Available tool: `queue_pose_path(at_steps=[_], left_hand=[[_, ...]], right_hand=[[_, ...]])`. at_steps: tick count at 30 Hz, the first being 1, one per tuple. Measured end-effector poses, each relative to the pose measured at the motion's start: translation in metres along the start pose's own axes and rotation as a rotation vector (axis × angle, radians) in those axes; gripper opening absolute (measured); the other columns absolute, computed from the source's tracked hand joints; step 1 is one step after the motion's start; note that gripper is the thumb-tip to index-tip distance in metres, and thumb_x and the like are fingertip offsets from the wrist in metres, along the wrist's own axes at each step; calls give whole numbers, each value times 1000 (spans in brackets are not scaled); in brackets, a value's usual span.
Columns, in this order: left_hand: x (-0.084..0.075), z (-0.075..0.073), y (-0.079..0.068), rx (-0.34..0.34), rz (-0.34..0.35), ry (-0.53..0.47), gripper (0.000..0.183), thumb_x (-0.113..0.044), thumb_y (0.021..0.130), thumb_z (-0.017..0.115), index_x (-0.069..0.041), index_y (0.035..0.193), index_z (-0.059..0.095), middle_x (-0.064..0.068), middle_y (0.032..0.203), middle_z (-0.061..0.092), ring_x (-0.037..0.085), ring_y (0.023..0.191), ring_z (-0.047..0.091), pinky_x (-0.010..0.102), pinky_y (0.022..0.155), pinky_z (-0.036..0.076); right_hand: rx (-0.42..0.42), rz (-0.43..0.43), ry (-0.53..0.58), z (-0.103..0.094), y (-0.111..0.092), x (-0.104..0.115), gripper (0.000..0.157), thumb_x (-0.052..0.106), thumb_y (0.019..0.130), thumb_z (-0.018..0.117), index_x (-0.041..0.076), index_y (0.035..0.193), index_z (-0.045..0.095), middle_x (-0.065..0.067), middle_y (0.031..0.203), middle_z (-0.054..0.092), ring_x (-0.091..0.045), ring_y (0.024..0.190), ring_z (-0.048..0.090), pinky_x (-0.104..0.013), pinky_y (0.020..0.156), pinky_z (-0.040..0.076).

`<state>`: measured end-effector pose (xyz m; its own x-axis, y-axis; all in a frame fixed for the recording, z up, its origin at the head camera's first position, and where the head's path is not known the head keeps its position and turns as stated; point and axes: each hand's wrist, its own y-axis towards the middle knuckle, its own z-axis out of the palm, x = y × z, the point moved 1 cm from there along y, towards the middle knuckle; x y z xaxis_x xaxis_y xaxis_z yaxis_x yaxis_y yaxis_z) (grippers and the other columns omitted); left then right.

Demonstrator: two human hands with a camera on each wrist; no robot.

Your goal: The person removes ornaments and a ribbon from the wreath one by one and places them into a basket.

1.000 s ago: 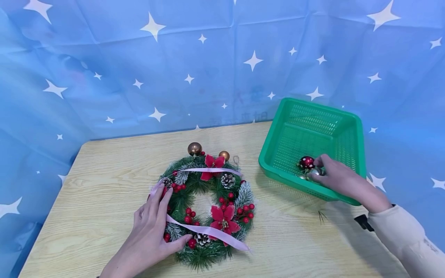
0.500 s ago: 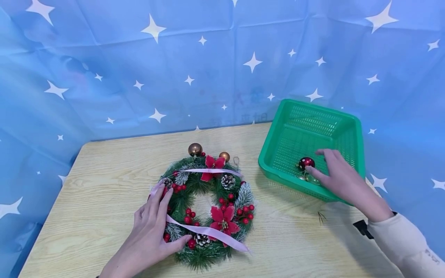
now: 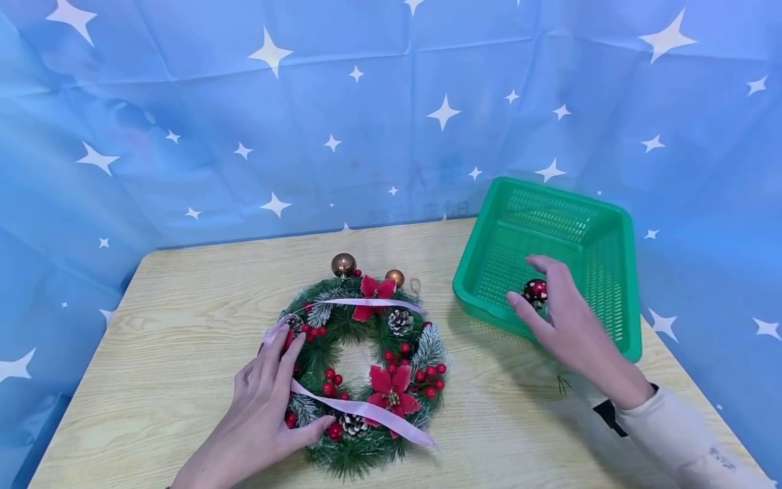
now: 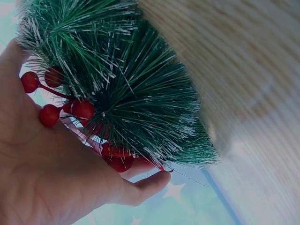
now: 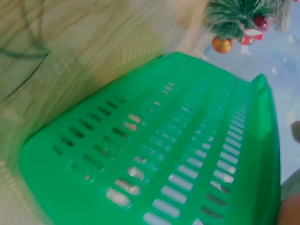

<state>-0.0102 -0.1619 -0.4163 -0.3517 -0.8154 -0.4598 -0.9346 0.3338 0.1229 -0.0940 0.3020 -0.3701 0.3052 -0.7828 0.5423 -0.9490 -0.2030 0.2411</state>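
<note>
A green Christmas wreath [image 3: 354, 451] with red berries, red flowers and pinecones lies on the table. My left hand [image 3: 263, 401] holds its left side, fingers on the upper part and thumb lower down. The left wrist view shows that hand [image 4: 61, 164] against the pine needles and berries. My right hand [image 3: 571, 326] is over the front of a green basket [image 3: 467, 272], thumb and fingers spread and holding nothing visible. A red ball ornament [image 3: 535, 291] with white dots shows between thumb and index finger. The hand hides whatever else lies beside it there.
Two lilac ribbons [image 3: 373, 411] stretch across the wreath. A large bronze ball [image 3: 344, 265] and a smaller gold ball [image 3: 395, 277] sit at its far edge. A thin string loop [image 3: 415, 286] and a dark green sprig [image 3: 563, 384] lie on the table.
My right hand has drawn its fingers away from the ornaments in the basket, spreading them, and moved left and toward me. The left hand stays on the wreath.
</note>
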Motion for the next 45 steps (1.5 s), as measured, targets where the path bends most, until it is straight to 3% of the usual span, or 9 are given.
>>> queue_pose_path(at_steps=[4,9,12,14,16,19,22,25,45], left_hand=[[0,0,-1,-15,16,10,124,-69,86,83,-14,176,17,15,180,6,45,162,13,78,103,26],[-1,-1,-2,-4,20,2,122,-69,88,81,-16,176,16,14,181,4,45,163,9,78,105,24],[-1,-1,-2,-2,22,5,121,-69,89,80,-17,177,15,14,181,4,45,163,10,78,105,24],[-1,-1,-2,-3,22,9,120,-70,90,80,-17,177,15,14,181,4,45,163,11,78,105,25],[-1,-1,-1,-2,24,13,120,-70,90,79,-17,177,15,14,181,4,45,163,11,79,105,25],[0,-1,0,8,24,14,120,-71,90,78,-18,177,14,14,181,5,46,162,13,79,105,25],[0,-2,0,22,25,6,120,-72,91,77,-17,177,14,14,181,5,46,162,13,80,106,24],[1,-3,1,32,28,-2,121,-73,91,77,-16,177,13,13,181,6,45,162,13,81,106,23],[7,-7,6,27,88,28,120,-72,91,76,-15,177,14,13,181,7,43,163,15,82,104,31]], right_hand=[[7,-72,17,8,1,9,77,37,109,70,12,170,31,-15,174,29,-42,156,34,-73,109,39],[-1,-249,3,22,3,18,81,29,100,80,11,167,37,-10,174,32,-39,154,39,-71,103,47],[5,-341,-9,30,3,23,85,27,95,83,11,167,38,-10,173,33,-36,147,48,-62,95,54],[21,-376,-6,34,3,27,86,28,94,84,11,166,40,-10,173,34,-25,121,65,-49,85,56],[38,-406,1,39,3,30,86,29,93,85,11,165,42,-10,173,35,-21,112,66,-42,77,54],[62,-440,-3,44,1,35,83,34,93,85,11,162,46,-10,171,39,-21,116,66,-44,85,57],[76,-479,-18,50,-2,38,79,44,96,81,11,160,49,-10,169,41,-31,145,51,-57,106,51],[84,-522,-15,54,-4,42,78,50,97,77,8,158,51,-12,169,41,-33,148,48,-61,111,47],[366,-435,64,91,-9,47,92,65,96,77,29,171,36,3,180,21,-32,155,39,-56,95,59]])
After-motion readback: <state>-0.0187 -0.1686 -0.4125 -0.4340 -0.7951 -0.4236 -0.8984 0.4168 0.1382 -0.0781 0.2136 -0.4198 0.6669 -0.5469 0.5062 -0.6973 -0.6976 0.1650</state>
